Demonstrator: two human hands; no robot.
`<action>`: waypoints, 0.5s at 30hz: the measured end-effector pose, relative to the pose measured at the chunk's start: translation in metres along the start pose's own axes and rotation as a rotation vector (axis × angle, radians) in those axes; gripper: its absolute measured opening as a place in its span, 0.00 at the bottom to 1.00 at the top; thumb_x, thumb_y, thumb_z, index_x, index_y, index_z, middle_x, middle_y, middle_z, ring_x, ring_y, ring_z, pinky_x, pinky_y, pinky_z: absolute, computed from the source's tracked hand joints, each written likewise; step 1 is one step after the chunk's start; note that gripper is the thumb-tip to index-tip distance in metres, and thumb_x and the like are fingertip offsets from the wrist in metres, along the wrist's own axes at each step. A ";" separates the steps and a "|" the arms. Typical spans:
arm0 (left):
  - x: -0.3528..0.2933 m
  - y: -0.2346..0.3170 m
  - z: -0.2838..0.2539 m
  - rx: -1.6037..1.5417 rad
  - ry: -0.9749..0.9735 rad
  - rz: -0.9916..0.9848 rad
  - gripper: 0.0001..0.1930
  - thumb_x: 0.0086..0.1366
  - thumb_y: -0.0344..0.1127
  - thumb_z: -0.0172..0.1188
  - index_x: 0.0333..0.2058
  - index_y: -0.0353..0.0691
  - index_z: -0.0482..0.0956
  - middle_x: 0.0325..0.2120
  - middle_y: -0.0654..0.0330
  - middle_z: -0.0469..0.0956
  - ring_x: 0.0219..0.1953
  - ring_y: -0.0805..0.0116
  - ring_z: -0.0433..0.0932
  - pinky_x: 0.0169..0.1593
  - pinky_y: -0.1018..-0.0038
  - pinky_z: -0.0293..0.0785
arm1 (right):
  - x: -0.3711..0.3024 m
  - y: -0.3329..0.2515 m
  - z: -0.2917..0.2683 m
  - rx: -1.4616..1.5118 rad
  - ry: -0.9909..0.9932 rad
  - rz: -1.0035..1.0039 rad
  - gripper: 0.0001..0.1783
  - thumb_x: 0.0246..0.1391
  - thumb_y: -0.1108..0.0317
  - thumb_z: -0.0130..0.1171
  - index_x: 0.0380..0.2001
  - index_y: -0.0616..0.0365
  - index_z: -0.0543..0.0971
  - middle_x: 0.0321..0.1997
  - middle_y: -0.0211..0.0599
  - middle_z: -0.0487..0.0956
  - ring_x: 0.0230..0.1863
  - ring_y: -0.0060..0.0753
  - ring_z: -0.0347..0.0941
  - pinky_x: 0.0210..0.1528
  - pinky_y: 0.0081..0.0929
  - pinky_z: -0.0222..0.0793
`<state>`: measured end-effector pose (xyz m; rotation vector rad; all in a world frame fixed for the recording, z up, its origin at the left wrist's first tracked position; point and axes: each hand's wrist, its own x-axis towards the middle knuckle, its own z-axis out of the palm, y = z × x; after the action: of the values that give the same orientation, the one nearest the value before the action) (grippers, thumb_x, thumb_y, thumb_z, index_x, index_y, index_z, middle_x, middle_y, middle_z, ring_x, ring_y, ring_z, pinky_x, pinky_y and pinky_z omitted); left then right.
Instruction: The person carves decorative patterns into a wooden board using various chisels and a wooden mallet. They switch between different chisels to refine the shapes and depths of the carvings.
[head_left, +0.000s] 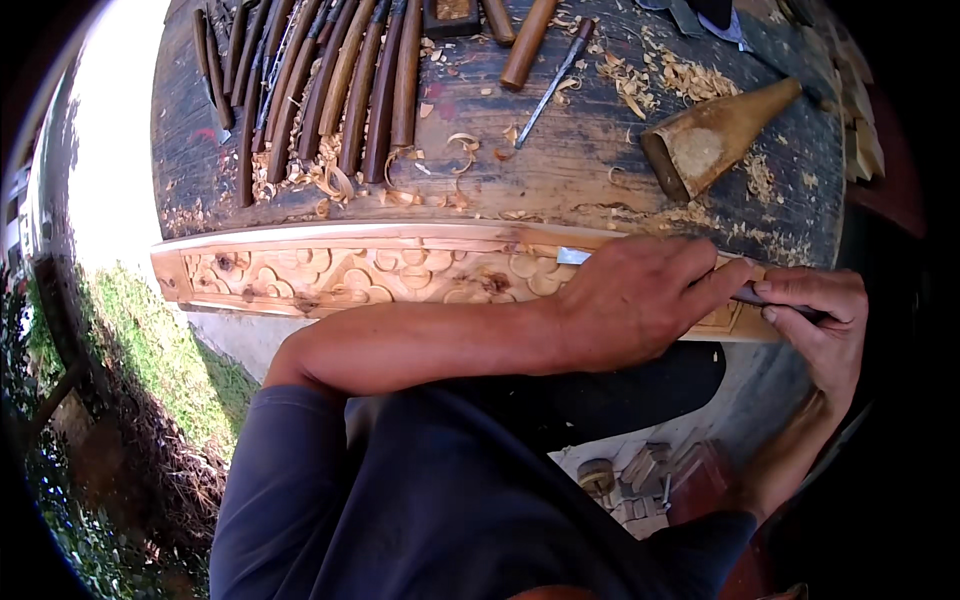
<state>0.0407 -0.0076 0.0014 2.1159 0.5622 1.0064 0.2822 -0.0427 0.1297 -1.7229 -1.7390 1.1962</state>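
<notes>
While both hands close on a chisel (600, 259), a carver works the right end of a pale wooden panel (330, 268) lying along the near edge of a dark, weathered bench (560, 170). The left hand (640, 300) crosses over the panel, fingers wrapped round the steel near its tip, palm resting on the wood; the right hand (815, 325) grips the dark handle from behind. Only a short bright stretch of blade shows beyond the left knuckles, lying low on the carved face.

Judging by the grip, the cut will go best if the left hand stays planted as a brake and guide while the right supplies a slow push, taking thin shavings and keeping the edge shallow so it does not dig in or split the relief.

The panel is light, fresh-cut timber with scrolled floral relief and two dark knots. Behind it lie curled shavings (340, 180), a row of brown-handled gouges (320, 90), a loose tool (555, 80) and a cone-shaped wooden mallet (715, 135), its striking face worn and fibrous.
</notes>
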 end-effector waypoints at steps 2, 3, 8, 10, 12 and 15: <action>0.000 0.000 0.000 0.009 0.015 -0.008 0.28 0.61 0.31 0.64 0.63 0.43 0.80 0.34 0.61 0.74 0.31 0.61 0.80 0.30 0.64 0.77 | 0.005 0.002 -0.002 -0.006 0.000 -0.025 0.15 0.45 0.84 0.72 0.40 0.67 0.91 0.38 0.49 0.91 0.39 0.37 0.90 0.44 0.27 0.81; 0.000 0.000 0.001 0.013 0.023 -0.012 0.28 0.61 0.31 0.64 0.63 0.43 0.80 0.34 0.61 0.74 0.31 0.61 0.80 0.30 0.65 0.77 | 0.006 0.002 -0.002 -0.009 -0.001 -0.037 0.15 0.45 0.85 0.72 0.40 0.67 0.91 0.38 0.49 0.91 0.39 0.37 0.89 0.44 0.27 0.81; 0.001 -0.001 0.002 0.028 0.022 -0.042 0.26 0.61 0.30 0.64 0.61 0.44 0.81 0.32 0.61 0.72 0.30 0.62 0.80 0.30 0.65 0.77 | 0.008 0.008 -0.001 0.023 0.001 -0.023 0.15 0.45 0.85 0.73 0.39 0.66 0.92 0.38 0.47 0.91 0.39 0.36 0.89 0.44 0.26 0.81; 0.001 -0.001 0.002 0.031 0.020 -0.054 0.26 0.61 0.30 0.64 0.60 0.45 0.81 0.32 0.62 0.71 0.30 0.62 0.80 0.30 0.65 0.77 | 0.008 0.012 0.000 0.021 0.007 -0.020 0.14 0.45 0.86 0.73 0.39 0.66 0.92 0.38 0.47 0.91 0.39 0.36 0.89 0.44 0.26 0.81; 0.001 0.000 0.003 0.034 0.030 -0.063 0.26 0.61 0.30 0.65 0.60 0.45 0.81 0.32 0.62 0.71 0.30 0.62 0.80 0.30 0.65 0.77 | 0.009 0.013 0.000 -0.003 0.003 -0.005 0.14 0.45 0.86 0.73 0.38 0.66 0.92 0.38 0.46 0.91 0.39 0.36 0.89 0.44 0.26 0.81; -0.001 -0.001 0.001 0.034 0.005 -0.081 0.26 0.60 0.29 0.65 0.60 0.45 0.81 0.32 0.62 0.71 0.30 0.61 0.80 0.31 0.65 0.77 | 0.010 0.016 0.005 -0.005 0.017 -0.023 0.15 0.45 0.86 0.73 0.39 0.66 0.92 0.38 0.46 0.91 0.40 0.35 0.89 0.44 0.26 0.81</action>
<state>0.0413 -0.0079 0.0000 2.1035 0.6666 0.9631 0.2863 -0.0369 0.1116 -1.7068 -1.7488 1.1655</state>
